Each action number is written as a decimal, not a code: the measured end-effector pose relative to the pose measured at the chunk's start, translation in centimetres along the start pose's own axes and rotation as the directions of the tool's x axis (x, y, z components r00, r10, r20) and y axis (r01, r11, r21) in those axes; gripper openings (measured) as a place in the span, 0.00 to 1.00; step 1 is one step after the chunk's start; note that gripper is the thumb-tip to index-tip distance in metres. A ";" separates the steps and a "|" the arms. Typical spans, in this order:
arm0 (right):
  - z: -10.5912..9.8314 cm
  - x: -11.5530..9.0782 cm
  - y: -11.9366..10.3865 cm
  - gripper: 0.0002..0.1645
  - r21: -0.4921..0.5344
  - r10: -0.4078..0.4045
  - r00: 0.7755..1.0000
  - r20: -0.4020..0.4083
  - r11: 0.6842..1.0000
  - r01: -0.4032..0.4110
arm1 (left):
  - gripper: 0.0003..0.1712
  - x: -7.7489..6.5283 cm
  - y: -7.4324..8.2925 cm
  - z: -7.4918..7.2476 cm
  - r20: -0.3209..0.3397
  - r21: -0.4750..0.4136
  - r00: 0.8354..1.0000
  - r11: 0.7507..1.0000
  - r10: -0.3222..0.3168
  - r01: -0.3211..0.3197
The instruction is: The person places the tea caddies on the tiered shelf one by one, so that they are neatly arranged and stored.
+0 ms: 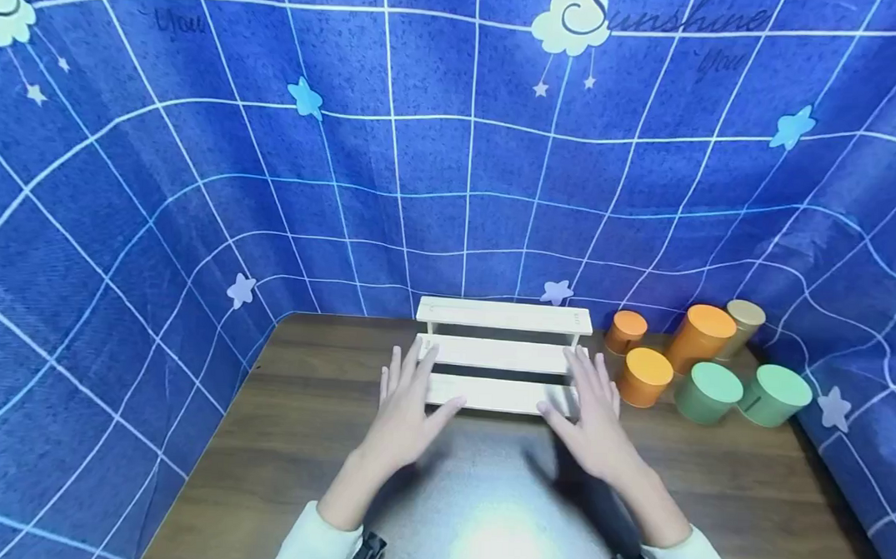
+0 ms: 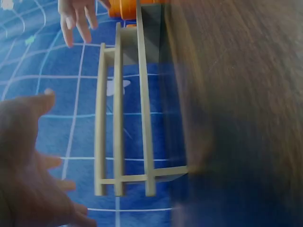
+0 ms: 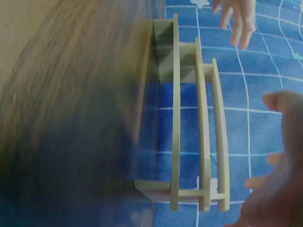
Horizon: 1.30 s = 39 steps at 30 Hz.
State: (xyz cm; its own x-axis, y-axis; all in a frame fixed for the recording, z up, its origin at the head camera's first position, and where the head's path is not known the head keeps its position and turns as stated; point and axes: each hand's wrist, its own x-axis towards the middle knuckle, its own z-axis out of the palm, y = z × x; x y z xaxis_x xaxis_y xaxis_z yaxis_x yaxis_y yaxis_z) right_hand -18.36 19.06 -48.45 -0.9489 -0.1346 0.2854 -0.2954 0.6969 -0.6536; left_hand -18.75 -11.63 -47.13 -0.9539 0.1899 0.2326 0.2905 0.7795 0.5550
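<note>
A pale wooden rack with three stepped shelves (image 1: 501, 354) stands on the table near the back curtain. My left hand (image 1: 405, 411) is over its left end, fingers spread and holding nothing. Over the right end hovers my right hand (image 1: 594, 419), likewise spread and bare. In the left wrist view the left hand (image 2: 33, 165) shows apart from the rack (image 2: 118, 113), at the height of its upper shelves. The right wrist view has the right hand (image 3: 279, 165) also apart from the rack (image 3: 202, 123).
Right of the rack stand several cylinders: a small orange one (image 1: 628, 331), a tall orange one (image 1: 701, 336), a yellow-orange one (image 1: 645, 377), a tan one (image 1: 742, 326) and two green ones (image 1: 709, 393). A blue gridded curtain (image 1: 468, 164) surrounds the wooden table (image 1: 298, 440).
</note>
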 end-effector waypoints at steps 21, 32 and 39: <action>-3.2 2.0 5.6 0.43 0.475 0.436 0.821 -0.369 0.848 -0.236 | 0.59 8.9 -3.3 2.8 -0.165 -0.598 0.907 0.770 -0.388 0.221; -3.4 2.7 7.5 0.52 0.504 0.507 0.809 -0.298 0.803 -0.318 | 0.45 11.4 -5.2 3.6 -0.034 -0.689 0.911 0.670 -0.412 0.277; -3.4 2.9 8.8 0.56 0.655 0.636 0.741 -0.214 0.656 -0.375 | 0.33 11.6 -4.7 5.6 -0.122 -0.717 0.894 0.662 -0.430 0.221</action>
State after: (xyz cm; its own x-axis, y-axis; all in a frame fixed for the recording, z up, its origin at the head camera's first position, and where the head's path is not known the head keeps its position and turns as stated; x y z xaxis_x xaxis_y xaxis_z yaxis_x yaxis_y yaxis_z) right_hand -23.28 27.15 -50.99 -0.8676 0.4942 -0.0545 0.0889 0.0463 -0.9950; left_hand -31.60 -9.76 -51.48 -0.9688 -0.2386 0.0666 0.0362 0.1299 0.9909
